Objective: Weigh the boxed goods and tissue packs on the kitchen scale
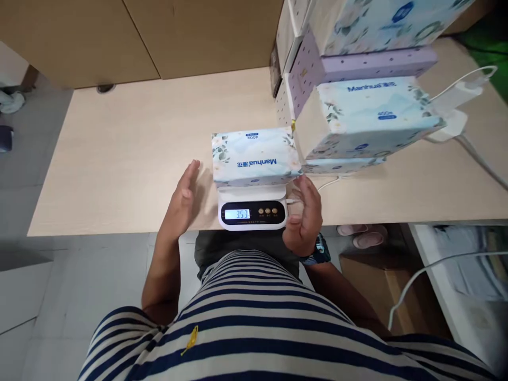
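A pack of tissues (254,153) with a floral print lies on a white digital scale (254,194), its printed text upside down to me. The scale's lit display seems to read 353, though any decimal point is hard to make out. My left hand (181,203) is held to the left of the scale, fingers stretched out and apart from the pack. On the other side, my right hand (305,214) is near the pack's front right corner with its fingers extended; whether the fingertips touch the pack I cannot tell. Neither hand grips anything.
More tissue packs (373,124) are stacked at the right, beside a purple dotted box (304,76). White chargers and cables (450,124) lie farther right. Tan cabinet panels (214,37) border the back of the wooden table (119,159). Below its front edge are slippers (371,236) and a cardboard box (381,286).
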The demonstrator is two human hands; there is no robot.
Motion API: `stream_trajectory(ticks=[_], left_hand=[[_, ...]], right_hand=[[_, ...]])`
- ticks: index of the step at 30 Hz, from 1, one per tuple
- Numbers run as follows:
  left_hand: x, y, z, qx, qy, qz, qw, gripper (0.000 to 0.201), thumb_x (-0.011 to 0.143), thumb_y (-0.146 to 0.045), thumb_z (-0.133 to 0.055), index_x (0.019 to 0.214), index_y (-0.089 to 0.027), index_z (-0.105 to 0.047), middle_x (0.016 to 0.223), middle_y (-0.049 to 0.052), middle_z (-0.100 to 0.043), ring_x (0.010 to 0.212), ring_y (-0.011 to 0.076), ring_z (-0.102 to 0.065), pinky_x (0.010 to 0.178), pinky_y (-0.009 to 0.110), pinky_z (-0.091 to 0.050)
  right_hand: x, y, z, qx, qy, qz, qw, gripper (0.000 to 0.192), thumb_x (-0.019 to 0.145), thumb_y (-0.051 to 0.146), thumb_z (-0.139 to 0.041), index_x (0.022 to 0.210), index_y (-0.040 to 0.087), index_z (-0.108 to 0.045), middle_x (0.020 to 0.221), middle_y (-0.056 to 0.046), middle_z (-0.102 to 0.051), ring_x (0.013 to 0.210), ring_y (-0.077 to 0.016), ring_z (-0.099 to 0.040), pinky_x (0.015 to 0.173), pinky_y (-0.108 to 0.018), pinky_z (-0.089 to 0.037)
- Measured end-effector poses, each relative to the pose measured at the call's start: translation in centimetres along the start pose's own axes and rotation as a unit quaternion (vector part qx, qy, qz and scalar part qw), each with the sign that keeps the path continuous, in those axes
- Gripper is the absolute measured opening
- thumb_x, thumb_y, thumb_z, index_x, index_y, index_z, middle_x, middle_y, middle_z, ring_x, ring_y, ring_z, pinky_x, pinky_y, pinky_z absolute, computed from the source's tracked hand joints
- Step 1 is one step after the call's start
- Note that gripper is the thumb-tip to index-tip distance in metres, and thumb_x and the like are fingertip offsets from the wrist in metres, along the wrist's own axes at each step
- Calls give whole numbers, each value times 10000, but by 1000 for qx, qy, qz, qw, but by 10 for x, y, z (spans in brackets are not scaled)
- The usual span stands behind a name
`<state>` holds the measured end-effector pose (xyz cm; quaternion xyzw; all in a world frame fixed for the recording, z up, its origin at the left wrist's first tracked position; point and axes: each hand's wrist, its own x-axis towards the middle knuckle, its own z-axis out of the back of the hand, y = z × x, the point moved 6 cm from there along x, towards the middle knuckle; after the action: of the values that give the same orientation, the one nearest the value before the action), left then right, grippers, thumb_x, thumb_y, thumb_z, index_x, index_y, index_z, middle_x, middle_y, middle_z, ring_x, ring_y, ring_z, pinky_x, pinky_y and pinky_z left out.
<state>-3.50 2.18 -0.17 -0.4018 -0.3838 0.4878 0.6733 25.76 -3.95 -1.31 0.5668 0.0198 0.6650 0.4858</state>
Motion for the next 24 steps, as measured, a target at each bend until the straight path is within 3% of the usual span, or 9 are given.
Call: stream_trajectory(ticks=[9, 12, 15, 17, 20, 22, 24], left_hand=[[1, 3, -1, -9, -18, -4, 1000, 859, 1029, -824, -62, 1687, -406, -421, 1795, -22, -419, 1736, 256, -245, 1453, 506, -144], [5, -3, -3, -6, -11, 5, 1000, 885, 1005, -857, -67, 1709, -415, -370, 1842, -40, -316, 1760, 273, -136, 1451, 532, -127], [11, -24, -18, -41, 1, -34, 999, 886, 986, -877, -47, 1741, -459, -246, 1883, -101, -131, 1769, 275, -13, 1450, 547, -124], [11, -42, -35, -90, 26, -73, 993, 892, 972, -877, 7, 1752, -483, -168, 1883, -140, -78, 1769, 270, -26, 1453, 529, -145], [4, -61, -52, -148, 38, -97, 983, 911, 957, -843, 119, 1759, -480, -115, 1876, -154, -119, 1765, 255, -113, 1453, 503, -189], [0, -69, -47, -151, 2, -120, 981, 906, 960, -827, 141, 1755, -486, -128, 1874, -166, -115, 1766, 245, -111, 1459, 494, -165], [2, -77, -23, -127, -62, -174, 975, 868, 980, -829, 100, 1742, -512, -170, 1870, -199, -87, 1771, 237, -52, 1466, 481, -102]], right_hand=[[-5, -7, 0, 10, 20, -58, 998, 686, 1079, 530, -437, 1728, 352, -304, 1689, -132, -498, 1516, -378, -580, 1108, -596, -613], [-4, -8, -3, -2, 20, -68, 998, 704, 1079, 534, -436, 1737, 336, -279, 1676, -152, -516, 1509, -384, -586, 1117, -613, -601], [-3, -5, -6, -19, 45, -64, 997, 769, 1081, 551, -449, 1765, 315, -188, 1704, -179, -488, 1547, -391, -553, 1168, -638, -561], [-3, 3, -7, -25, 76, -75, 994, 872, 1068, 620, -461, 1782, 301, -77, 1757, -196, -411, 1608, -413, -477, 1242, -701, -471], [1, 24, -9, -8, 115, -91, 989, 1048, 1011, 751, -483, 1780, 293, 62, 1823, -206, -274, 1680, -462, -331, 1287, -791, -350], [12, 45, -14, 1, 126, -64, 990, 1062, 996, 793, -460, 1779, 302, 62, 1821, -202, -268, 1681, -470, -317, 1278, -801, -360], [36, 68, -27, -1, 126, -7, 992, 1016, 1005, 799, -420, 1778, 313, 25, 1782, -197, -325, 1655, -454, -359, 1268, -780, -397]])
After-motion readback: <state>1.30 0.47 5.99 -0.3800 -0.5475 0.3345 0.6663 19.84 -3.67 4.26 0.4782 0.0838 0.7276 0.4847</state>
